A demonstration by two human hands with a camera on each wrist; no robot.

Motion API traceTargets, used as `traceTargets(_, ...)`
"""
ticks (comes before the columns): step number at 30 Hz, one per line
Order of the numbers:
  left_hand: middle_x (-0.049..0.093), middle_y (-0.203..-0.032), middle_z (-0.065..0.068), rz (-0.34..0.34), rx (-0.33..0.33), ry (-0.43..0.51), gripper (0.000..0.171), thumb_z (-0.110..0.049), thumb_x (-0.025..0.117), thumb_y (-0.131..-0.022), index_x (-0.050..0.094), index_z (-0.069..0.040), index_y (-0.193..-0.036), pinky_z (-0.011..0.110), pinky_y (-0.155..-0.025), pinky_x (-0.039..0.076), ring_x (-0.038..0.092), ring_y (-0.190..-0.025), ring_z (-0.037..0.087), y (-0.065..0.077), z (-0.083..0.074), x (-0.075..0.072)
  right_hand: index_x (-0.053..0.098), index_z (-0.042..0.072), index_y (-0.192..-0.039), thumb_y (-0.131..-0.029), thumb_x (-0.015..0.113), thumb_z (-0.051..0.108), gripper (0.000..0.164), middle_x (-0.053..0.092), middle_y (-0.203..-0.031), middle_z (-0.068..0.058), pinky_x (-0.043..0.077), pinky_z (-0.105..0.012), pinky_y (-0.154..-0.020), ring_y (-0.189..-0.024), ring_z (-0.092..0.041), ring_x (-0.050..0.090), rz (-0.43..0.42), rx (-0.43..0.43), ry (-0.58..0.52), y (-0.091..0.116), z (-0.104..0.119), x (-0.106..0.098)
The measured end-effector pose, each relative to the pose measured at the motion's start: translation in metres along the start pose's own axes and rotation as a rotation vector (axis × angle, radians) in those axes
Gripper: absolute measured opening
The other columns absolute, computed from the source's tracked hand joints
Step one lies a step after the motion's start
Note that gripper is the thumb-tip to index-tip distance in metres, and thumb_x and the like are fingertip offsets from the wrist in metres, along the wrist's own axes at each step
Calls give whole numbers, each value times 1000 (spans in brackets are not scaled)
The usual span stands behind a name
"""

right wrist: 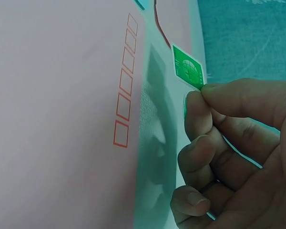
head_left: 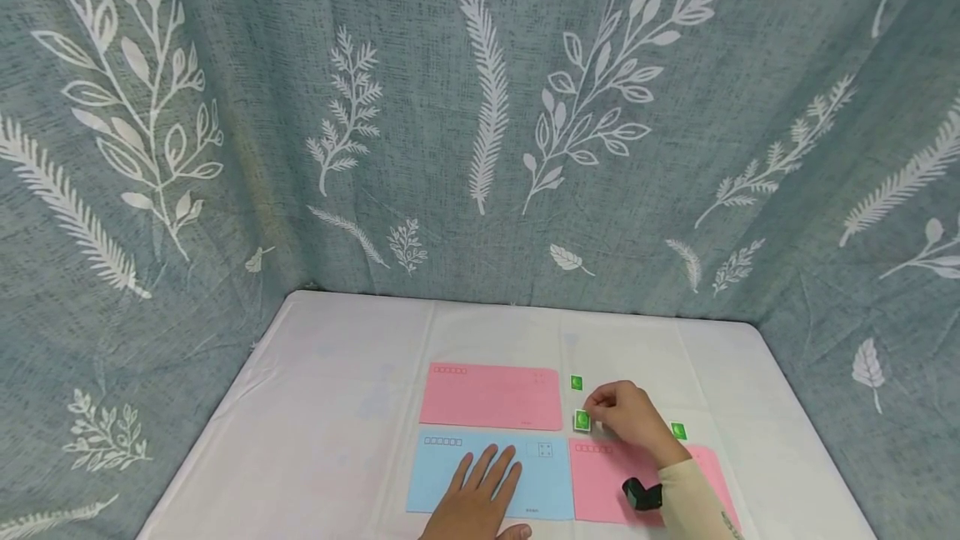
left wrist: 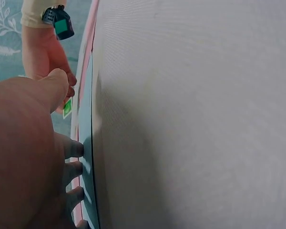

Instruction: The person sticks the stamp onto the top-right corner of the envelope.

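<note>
Thin, flat, white-edged green paper stamp (right wrist: 188, 68) between curled right fingers (right wrist: 198, 117)

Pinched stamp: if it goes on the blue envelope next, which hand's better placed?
Right, likely: the right hand pinches the stamp by a corner, while the left hand lies on the blue envelope and could steady it.

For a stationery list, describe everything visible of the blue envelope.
The blue envelope, apparently paper, lies flat on white cloth. A row of boxes marks its far left corner, more its far right, tiny print near right; the left hand rests on it. A pink envelope lies beyond, another to its right.
</note>
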State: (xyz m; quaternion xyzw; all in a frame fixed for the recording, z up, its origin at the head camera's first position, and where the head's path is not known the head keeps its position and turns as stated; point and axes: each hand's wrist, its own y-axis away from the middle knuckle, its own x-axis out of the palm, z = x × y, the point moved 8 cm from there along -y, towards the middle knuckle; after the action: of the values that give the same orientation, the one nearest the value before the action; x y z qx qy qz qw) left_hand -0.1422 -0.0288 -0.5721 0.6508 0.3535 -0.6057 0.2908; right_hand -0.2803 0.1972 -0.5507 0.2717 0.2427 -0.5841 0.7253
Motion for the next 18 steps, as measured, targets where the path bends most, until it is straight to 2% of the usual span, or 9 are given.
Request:
traceTargets(8,35,-162,6,64,-30,32,83,-71,21,-101,45,-11,-154,53,-113,31,32,-148,30,-2,-1,-2,76,12,-85,-91,73,9,7,63,-74,2,49,-31,-62,-67,-16,56,-1,-3,-10,-2,1,3)
traceTargets(18,36,-161,6,38,-20,-16,82,-71,22,-101,46,-12,-153,52,-112,34,34,-147,30,-2,-1,-3,75,13,-82,-90,75,11,9,63,-72,2,48,-32,-61,-66,-16,55,-3,-13,-18,0,5,7)
